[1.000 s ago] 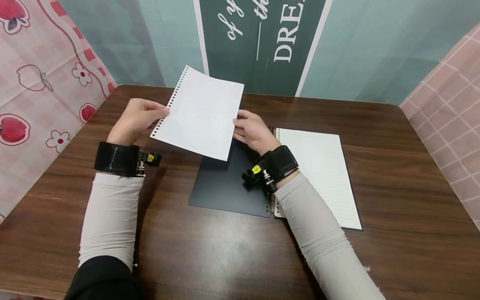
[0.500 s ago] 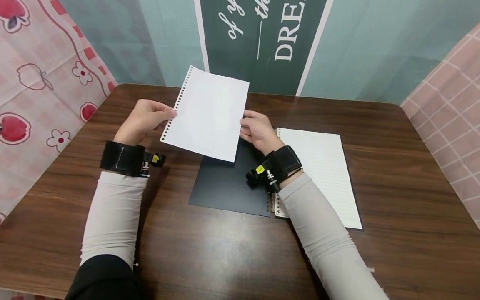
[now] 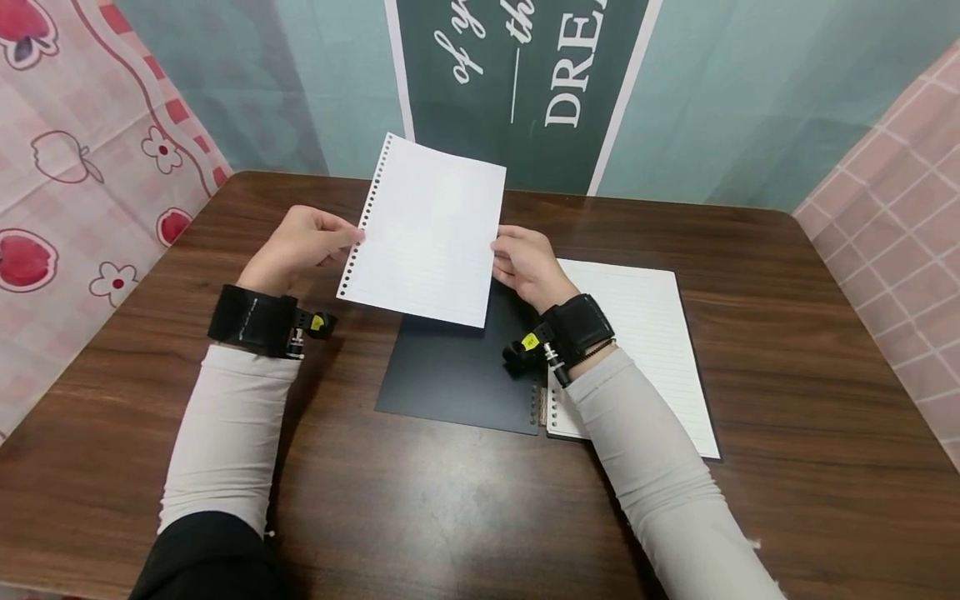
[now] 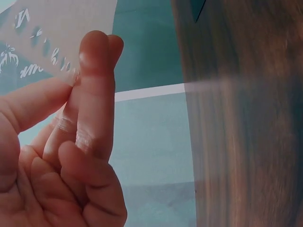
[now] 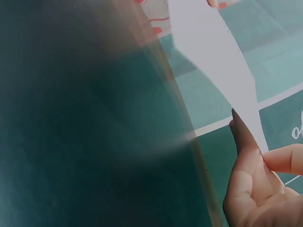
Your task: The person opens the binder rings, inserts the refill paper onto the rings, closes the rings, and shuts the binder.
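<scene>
A white loose-leaf sheet (image 3: 431,229) with a row of punched holes down its left side is held up above the table, tilted. My left hand (image 3: 307,246) pinches the punched edge between thumb and fingers. At the opposite edge, my right hand (image 3: 528,262) pinches the paper, with its thumb in front. The right wrist view shows the sheet (image 5: 213,52) edge-on between the thumb and fingers of that hand (image 5: 258,184). Below lies an opened binder notebook; its dark cover (image 3: 457,375) is partly hidden by the sheet, and its lined pages (image 3: 637,333) by the right forearm.
The notebook lies on a brown wooden table (image 3: 420,517). A teal and green printed backdrop (image 3: 720,100) rises behind the table's far edge. Pink patterned cloth (image 3: 90,183) hangs at the left, and pink tile-pattern covering (image 3: 900,225) is at the right.
Both hands have shifted right and slightly down, carrying the sheet with them. The sheet has turned a little more upright in the head view. The notebook stays where it was.
</scene>
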Demonstrator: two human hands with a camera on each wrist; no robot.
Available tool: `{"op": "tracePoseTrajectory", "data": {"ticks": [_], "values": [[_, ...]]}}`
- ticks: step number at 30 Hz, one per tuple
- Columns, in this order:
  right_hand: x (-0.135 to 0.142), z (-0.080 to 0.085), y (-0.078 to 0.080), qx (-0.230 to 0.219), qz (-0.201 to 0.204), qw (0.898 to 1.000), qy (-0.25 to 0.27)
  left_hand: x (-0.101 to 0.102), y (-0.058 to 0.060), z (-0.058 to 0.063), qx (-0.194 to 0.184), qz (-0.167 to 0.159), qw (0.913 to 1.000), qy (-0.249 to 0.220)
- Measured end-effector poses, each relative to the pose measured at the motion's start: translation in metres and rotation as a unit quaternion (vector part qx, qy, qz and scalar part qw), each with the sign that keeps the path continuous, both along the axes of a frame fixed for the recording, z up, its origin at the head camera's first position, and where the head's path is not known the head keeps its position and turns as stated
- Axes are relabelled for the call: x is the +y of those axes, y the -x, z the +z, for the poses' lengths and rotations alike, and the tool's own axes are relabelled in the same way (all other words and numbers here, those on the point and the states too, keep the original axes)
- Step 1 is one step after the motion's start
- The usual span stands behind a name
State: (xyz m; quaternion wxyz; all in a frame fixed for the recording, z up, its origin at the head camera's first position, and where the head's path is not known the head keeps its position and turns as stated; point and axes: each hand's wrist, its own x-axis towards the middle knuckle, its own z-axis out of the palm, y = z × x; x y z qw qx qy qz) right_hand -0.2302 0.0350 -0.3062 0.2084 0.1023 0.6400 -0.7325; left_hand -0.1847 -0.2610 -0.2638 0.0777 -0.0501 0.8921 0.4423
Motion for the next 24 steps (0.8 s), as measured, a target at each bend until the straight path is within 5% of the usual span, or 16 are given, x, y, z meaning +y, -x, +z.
{"op": "tracePoseTrajectory", "data": {"ticks": [24], "values": [[0.019,0.008,-0.005,0.045,0.003,0.999,-0.020,0.013,0.001,-0.002,-0.015,-0.022,0.9996,-0.002]]}}
